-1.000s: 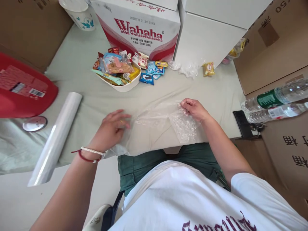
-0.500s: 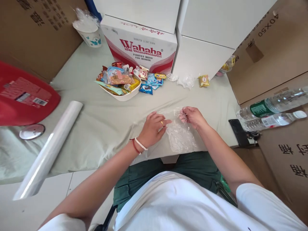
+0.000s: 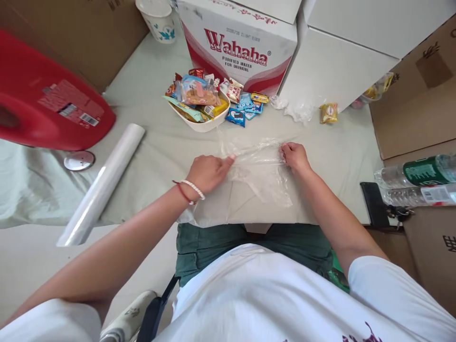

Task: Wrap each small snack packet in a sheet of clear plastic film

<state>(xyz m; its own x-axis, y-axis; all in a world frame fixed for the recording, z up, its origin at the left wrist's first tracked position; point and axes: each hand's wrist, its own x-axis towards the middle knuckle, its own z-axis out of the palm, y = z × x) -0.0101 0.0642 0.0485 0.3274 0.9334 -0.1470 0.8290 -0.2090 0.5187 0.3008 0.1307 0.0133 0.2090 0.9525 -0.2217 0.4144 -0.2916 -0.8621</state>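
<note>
A clear plastic bag lies on the pale green cloth-covered table in front of me. My left hand, with a red string and a white bead bracelet at the wrist, pinches the bag's upper left edge. My right hand pinches the upper right edge. The bag's top edge is stretched between the two hands. The rest of the bag lies crumpled towards me.
A white bowl of wrapped snacks sits behind the bag, with loose packets beside it. A roll of clear film lies left, a red container beyond. Cardboard boxes stand behind. Water bottles and a black phone lie right.
My left hand came from the left side of the table to the bag and took its edge. Both hands then moved apart, stretching the bag's top open.
</note>
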